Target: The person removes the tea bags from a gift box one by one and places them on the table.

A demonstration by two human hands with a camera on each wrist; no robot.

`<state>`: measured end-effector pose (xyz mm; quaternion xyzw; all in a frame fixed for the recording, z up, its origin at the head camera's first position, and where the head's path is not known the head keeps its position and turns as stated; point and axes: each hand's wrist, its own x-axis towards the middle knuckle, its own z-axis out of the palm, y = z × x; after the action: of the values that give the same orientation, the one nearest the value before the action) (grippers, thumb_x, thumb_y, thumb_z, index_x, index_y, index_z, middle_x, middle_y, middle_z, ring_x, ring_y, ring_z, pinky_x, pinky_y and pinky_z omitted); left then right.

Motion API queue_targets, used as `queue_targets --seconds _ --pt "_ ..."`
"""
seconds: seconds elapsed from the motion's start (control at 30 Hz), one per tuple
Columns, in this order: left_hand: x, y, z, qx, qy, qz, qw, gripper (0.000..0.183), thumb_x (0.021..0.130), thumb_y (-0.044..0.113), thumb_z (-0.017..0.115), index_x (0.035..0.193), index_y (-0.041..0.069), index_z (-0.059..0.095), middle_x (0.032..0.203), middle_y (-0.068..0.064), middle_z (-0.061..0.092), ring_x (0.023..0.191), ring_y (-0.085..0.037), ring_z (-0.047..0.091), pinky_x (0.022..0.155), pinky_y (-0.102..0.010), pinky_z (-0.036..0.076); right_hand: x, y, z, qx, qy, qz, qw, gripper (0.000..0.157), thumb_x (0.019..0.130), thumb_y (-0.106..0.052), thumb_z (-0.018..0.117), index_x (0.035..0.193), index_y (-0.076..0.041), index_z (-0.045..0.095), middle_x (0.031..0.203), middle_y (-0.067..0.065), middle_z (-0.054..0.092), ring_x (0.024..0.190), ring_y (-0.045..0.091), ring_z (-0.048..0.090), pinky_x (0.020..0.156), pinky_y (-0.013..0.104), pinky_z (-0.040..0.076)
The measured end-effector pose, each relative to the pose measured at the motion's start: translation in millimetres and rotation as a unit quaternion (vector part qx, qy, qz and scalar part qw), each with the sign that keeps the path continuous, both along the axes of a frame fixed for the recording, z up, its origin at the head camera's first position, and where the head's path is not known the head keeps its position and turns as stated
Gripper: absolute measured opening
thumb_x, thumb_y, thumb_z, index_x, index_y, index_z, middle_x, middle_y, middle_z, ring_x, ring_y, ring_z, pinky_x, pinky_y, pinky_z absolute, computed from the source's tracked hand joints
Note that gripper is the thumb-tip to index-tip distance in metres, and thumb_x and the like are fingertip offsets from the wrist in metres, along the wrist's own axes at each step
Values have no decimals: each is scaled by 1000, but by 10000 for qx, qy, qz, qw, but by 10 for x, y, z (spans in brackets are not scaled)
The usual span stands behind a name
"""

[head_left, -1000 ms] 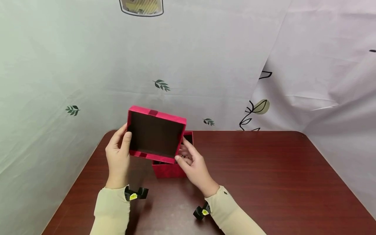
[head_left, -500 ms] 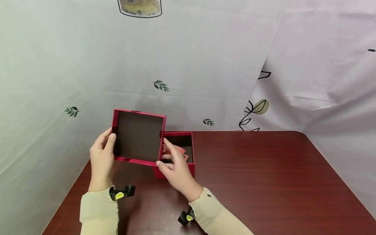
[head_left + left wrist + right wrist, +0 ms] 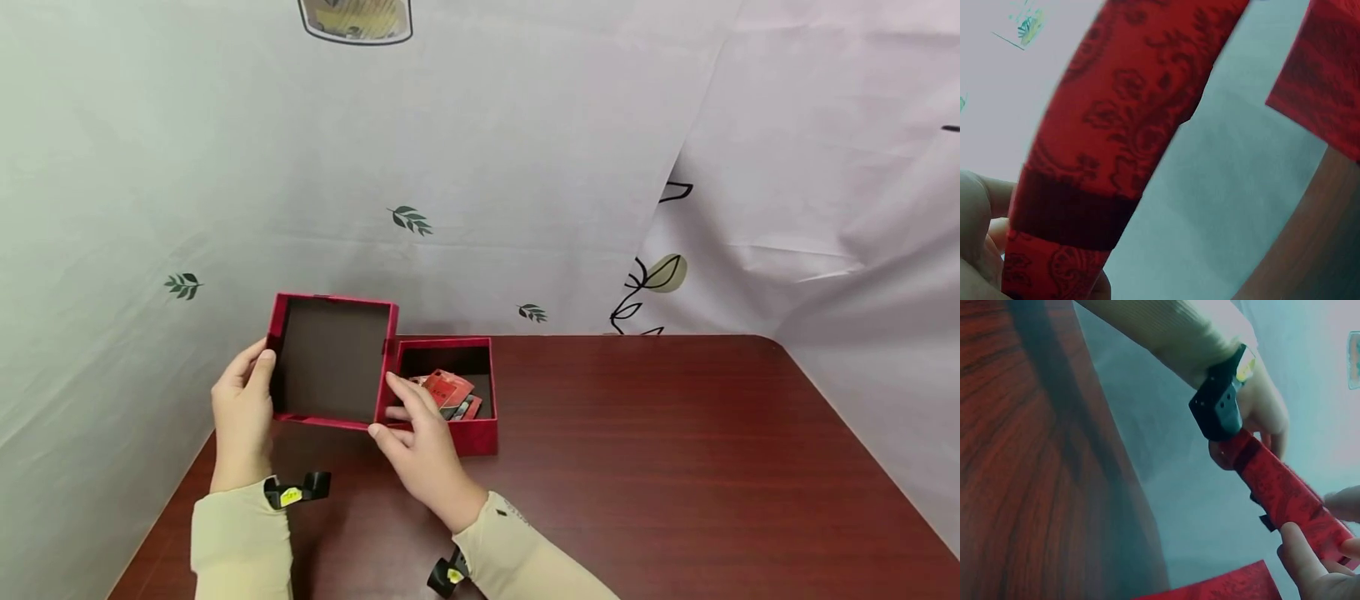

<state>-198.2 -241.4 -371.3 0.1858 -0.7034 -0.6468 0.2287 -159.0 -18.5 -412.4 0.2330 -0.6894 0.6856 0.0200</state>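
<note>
A red patterned box lid (image 3: 330, 358) is held up and tilted, its dark brown inside facing me. My left hand (image 3: 243, 408) grips its left side, thumb at the front. At the lower right corner, my right hand (image 3: 427, 450) pinches the lid, thumb below and fingers along the side. Just right of it stands the open red box (image 3: 476, 437), holding several red cards or packets (image 3: 447, 389); my right fingers partly cover them. Dark bands cross the lid's rim (image 3: 1122, 94) in the left wrist view. Both hands appear on the lid (image 3: 1279, 484) in the right wrist view.
The box stands near the far edge of a reddish-brown wooden table (image 3: 637, 450). A pale curtain (image 3: 525, 167) with leaf prints hangs behind the table and along its sides. Each wrist wears a black camera mount (image 3: 300, 490).
Both hands have carried the lid left and slightly down, away from above the box. The box's inside and its red contents have come into sight.
</note>
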Motion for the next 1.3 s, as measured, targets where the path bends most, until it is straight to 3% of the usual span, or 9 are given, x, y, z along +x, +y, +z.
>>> queue_targets --seconds 0.4,0.5,0.63,0.83,0.93,1.07,1.2,1.3 --pt "-6 -265 -137 190 -705 -48 9973 42 103 32 59 141 14 62 101 19 62 94 -5 55 70 -13 47 101 -128 -72 622 -121 601 9962 61 106 -23 54 160 -9 30 164 3 27 131 17 55 98 19 48" --pt "-10 -310 -175 -30 -964 -23 9953 45 104 33 57 144 13 60 106 16 62 95 -3 54 74 -15 46 97 -166 -112 732 -249 766 9941 63 106 -25 54 161 -11 27 166 1 23 135 15 50 99 18 47" --pt "-29 -357 -248 -346 -1292 -51 9910 50 105 36 52 147 10 55 126 2 59 98 -3 51 83 -22 44 86 -221 -168 780 -327 916 9922 65 106 -24 54 162 -10 24 168 2 19 143 14 41 104 18 43" --pt "-66 -396 -364 -569 -1581 -406 9850 53 108 36 41 153 9 46 154 -16 42 125 -23 45 101 -40 42 93 -260 -232 1170 -73 763 9902 65 106 -24 53 161 -7 23 169 5 17 142 13 42 112 24 37" --pt "-69 -418 -407 -657 -1669 -616 9819 53 109 34 36 154 7 42 157 -18 38 134 -31 38 108 -49 36 93 -269 -259 1630 114 678 9842 66 106 -29 51 162 -8 22 169 2 14 148 14 32 117 30 33" --pt "-77 -445 -459 -696 -1782 -721 9789 53 109 32 35 155 6 41 156 -18 38 131 -29 38 104 -43 37 86 -283 -305 2146 195 631 9745 68 106 -34 48 163 -9 20 170 1 11 153 15 18 122 36 26" --pt "-92 -457 -524 -768 -1811 -753 9776 53 110 29 35 154 2 41 153 -18 39 126 -26 40 98 -36 38 72 -305 -366 2241 19 625 9726 67 107 -33 47 162 -7 20 170 3 12 153 16 18 122 36 25" --pt "-109 -460 -579 -837 -1794 -797 9770 52 110 27 34 153 -1 40 153 -21 39 129 -29 40 103 -39 38 65 -323 -416 2184 -158 614 9738 67 106 -31 49 162 -5 22 169 6 15 152 18 23 121 34 28"
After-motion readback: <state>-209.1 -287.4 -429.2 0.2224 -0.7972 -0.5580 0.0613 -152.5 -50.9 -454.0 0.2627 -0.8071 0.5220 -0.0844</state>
